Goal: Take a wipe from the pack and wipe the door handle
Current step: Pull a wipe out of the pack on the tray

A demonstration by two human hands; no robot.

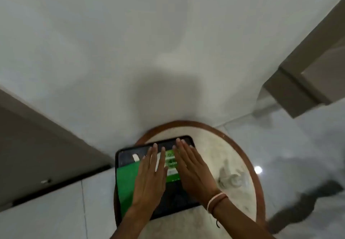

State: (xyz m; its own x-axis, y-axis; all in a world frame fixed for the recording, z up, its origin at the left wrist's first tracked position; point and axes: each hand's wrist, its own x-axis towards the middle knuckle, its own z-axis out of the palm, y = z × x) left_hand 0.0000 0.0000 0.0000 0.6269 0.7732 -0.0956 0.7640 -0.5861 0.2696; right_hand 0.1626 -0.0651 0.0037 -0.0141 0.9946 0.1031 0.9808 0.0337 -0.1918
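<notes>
A green wipe pack (171, 164) lies in a dark tray (128, 154) on a small round table (240, 151). A green flat sheet (126, 182) covers the tray's left part. My left hand (151, 179) is held flat, fingers apart, over the tray just left of the pack. My right hand (194, 171) is flat too, fingers stretched over the pack's right side. Neither hand holds anything. The view is blurred. No door handle shows clearly.
The table has a pale marble top with a brown wooden rim and stands against a white wall (149, 52). A brown door or panel (28, 154) is at the left, another brown door edge (308, 67) at the upper right. Glossy floor tiles (298, 154) surround the table.
</notes>
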